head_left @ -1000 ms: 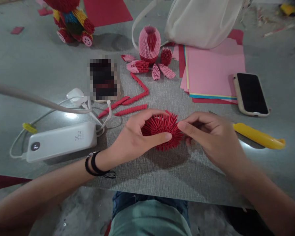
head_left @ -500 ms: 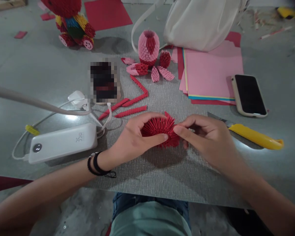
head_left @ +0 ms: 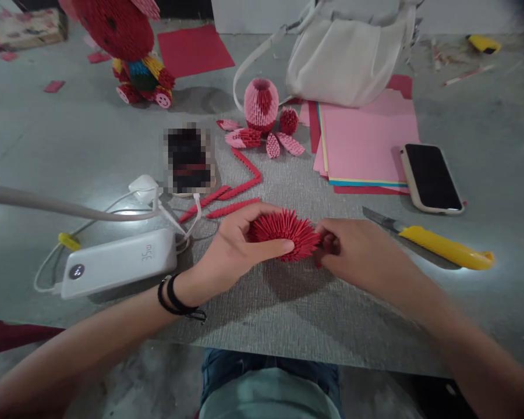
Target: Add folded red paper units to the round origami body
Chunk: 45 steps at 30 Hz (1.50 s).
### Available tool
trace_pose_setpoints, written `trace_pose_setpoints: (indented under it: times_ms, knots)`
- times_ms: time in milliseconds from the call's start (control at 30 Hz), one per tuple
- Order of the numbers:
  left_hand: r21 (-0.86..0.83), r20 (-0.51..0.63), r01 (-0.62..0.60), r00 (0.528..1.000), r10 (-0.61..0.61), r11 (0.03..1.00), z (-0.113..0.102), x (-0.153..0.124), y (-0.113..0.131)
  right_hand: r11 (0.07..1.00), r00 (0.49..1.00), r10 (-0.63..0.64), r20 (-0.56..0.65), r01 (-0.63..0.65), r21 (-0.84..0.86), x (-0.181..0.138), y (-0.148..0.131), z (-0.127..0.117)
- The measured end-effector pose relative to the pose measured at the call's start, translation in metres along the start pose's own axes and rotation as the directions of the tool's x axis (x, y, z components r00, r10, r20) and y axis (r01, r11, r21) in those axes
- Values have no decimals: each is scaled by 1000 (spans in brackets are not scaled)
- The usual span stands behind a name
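Note:
A round red 3D origami piece (head_left: 283, 227), made of many folded paper points fanning outward, is held above the table. My left hand (head_left: 240, 244) wraps round its left side, thumb pressed on the near face and fingers behind. At its right edge is my right hand (head_left: 344, 247), closed with fingers curled in. Whatever it pinches is mostly hidden; a bit of red shows below the fingertips. Just beyond lie red strips of interlocked paper pieces (head_left: 233, 208). To the right rests a yellow box cutter (head_left: 445, 247) with its blade out.
A white power bank (head_left: 120, 263) with cables and a phone (head_left: 190, 160) lie left. Further back are a pink-and-red origami vase (head_left: 261, 105), petal pieces (head_left: 244, 138), an origami bear (head_left: 142, 75), and a white bag (head_left: 344, 64). Paper sheets (head_left: 367, 139) and another phone (head_left: 434, 177) lie right.
My right hand has turned and curled its fingers, dropping slightly at the piece's right edge. The piece now shows its points more fully. The camera view has tilted up a little.

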<state>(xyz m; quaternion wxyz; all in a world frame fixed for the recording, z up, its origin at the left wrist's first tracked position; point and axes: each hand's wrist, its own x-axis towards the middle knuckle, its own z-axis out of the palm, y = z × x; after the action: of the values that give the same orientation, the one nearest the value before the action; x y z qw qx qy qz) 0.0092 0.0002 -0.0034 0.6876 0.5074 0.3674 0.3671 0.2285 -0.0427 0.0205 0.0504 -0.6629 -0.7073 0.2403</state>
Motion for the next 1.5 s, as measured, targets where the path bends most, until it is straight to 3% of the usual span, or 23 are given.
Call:
trace_pose_setpoints:
  times_ms: [133, 233, 333, 433, 533, 667, 767, 967, 1200, 1500]
  knots:
    - [-54, -6, 23, 1000, -23, 998, 0, 0, -1, 992, 999, 46, -16, -44, 115, 2, 10, -7]
    - [-67, -21, 40, 999, -42, 997, 1, 0, 0, 909, 994, 87, -62, -54, 413, 6, 17, -12]
    - [-17, -26, 86, 996, -87, 996, 2, -1, 3, 630, 991, 132, -29, -62, 774, 9, 16, -13]
    - [-1, 73, 172, 982, -171, 985, 4, -3, 8, 340, 988, 150, 29, -79, 937, 8, 10, -9]
    - [-8, 167, 237, 958, -233, 971, 5, -5, 11, 239, 993, 115, 28, -56, 969, 4, 5, -4]
    - [-69, 253, 262, 938, -237, 963, 5, -6, 12, 279, 995, -14, -97, 97, 955, 0, 4, 1]
    - [-67, 240, 257, 942, -234, 964, 5, -7, 13, 314, 980, -77, -182, 197, 929, -3, 5, 0]
    - [7, 252, 228, 942, -222, 974, 4, -7, 19, 513, 970, -195, -142, 224, 829, -6, 3, -11]
    - [-7, 253, 255, 936, -245, 967, 4, -7, 23, 521, 968, -231, -97, 207, 828, -7, 7, -9]
    - [-132, 262, 309, 927, -267, 942, 8, -9, 22, 498, 944, -298, -143, 281, 820, -6, 4, -6]
